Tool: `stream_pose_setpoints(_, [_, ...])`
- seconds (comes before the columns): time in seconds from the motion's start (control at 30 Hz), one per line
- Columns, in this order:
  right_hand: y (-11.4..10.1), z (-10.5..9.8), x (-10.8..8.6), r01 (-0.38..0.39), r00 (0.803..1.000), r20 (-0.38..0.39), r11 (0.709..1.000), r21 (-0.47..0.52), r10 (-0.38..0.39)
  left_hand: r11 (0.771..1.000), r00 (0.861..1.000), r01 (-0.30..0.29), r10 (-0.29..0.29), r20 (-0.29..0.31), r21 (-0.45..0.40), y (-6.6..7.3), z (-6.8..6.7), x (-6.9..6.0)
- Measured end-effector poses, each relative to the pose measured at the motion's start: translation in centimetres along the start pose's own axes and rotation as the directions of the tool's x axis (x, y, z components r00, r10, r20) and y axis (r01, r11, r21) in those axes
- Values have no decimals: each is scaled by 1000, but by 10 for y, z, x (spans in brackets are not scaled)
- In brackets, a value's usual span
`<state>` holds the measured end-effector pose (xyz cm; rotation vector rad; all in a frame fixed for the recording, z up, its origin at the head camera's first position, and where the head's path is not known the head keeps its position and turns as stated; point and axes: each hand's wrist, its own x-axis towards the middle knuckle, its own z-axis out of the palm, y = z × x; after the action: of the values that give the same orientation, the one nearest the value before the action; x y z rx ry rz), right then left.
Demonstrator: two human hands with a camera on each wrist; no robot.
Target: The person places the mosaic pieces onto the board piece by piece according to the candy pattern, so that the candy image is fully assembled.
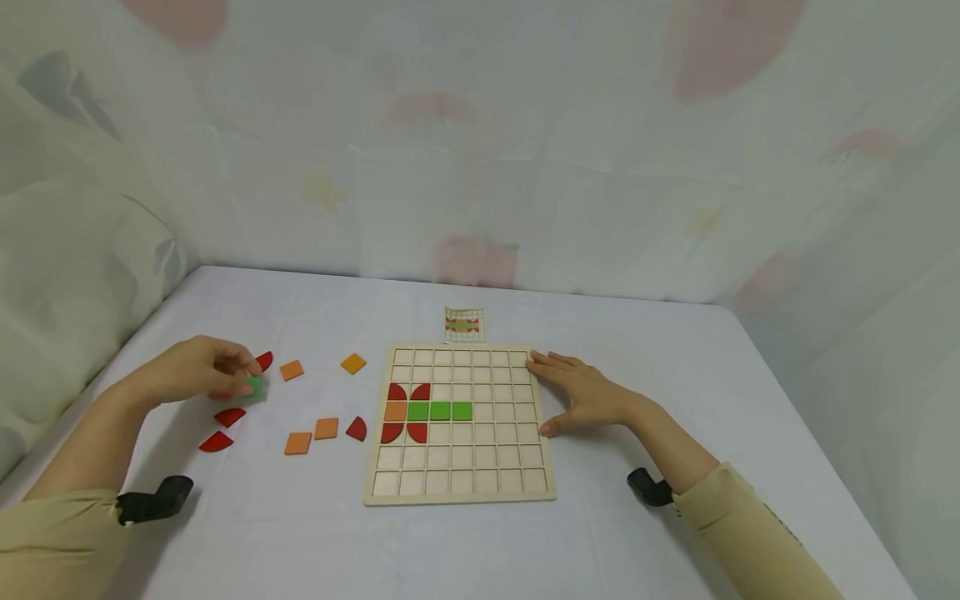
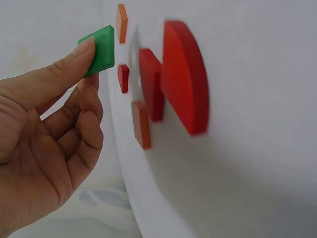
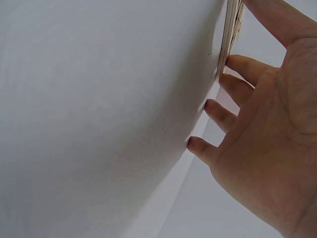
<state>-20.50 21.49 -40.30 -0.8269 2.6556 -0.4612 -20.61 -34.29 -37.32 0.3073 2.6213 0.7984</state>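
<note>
My left hand (image 1: 197, 371) pinches a green square tile (image 1: 255, 389) between thumb and fingers, at the left of the table. In the left wrist view the green tile (image 2: 103, 51) is raised off the surface, held by the thumb of my left hand (image 2: 49, 124). My right hand (image 1: 588, 396) touches the right edge of the wooden grid board (image 1: 461, 482) with fingers spread. The right wrist view shows fingertips of my right hand (image 3: 267, 104) at the board's edge (image 3: 229, 39). On the board, three green squares (image 1: 440, 411) stand in a row beside an orange square (image 1: 395, 411), with red quarter-round pieces (image 1: 421, 432) above and below.
Several loose red pieces (image 1: 217, 442) and orange squares (image 1: 297, 443) are spread between my left hand and the board. A yellow-orange square (image 1: 353, 363) is near the board's upper left. Behind the board stands a small pattern card (image 1: 464, 325).
</note>
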Motion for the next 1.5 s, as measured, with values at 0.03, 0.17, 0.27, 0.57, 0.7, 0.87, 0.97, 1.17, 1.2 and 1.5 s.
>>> stream_pose_setpoints(0.03, [0,0,0,2,1000,-1,1000,0,-2,1000,1000,1,-1,-5,22,4,0,0])
stream_pose_setpoints(0.17, [-1,0,0,8,1000,0,1000,0,-8,997,1000,-18,19,-13,80,24,2,3])
stream_pose_setpoints(0.27, [-1,0,0,8,1000,3,1000,-5,-8,996,999,-45,46,-10,79,38,5,6])
stream_pose_setpoints(0.57, [-3,-2,0,7,1000,4,1000,-3,-7,993,994,-111,111,-3,30,78,25,16])
stream_pose_setpoints(0.7, [-3,-2,0,8,1000,8,1000,-4,-8,987,987,-158,158,-2,23,96,36,21])
stream_pose_setpoints(0.87, [-3,-2,-1,9,1000,6,1000,-2,-9,975,975,-220,220,1,3,120,51,25])
stream_pose_setpoints(0.97, [-2,-1,0,7,1000,3,1000,-1,-7,964,964,-264,264,13,-1,131,62,30])
stream_pose_setpoints(1.17, [-2,0,2,5,1000,7,1000,5,-5,953,951,-301,303,62,-35,148,87,41])
stream_pose_setpoints(1.2, [-2,0,2,5,1000,6,1000,7,-5,952,950,-302,305,68,-48,150,91,43])
stream_pose_setpoints(1.5, [-2,-1,1,3,1000,9,1000,15,-3,923,929,-359,368,48,-142,179,134,56])
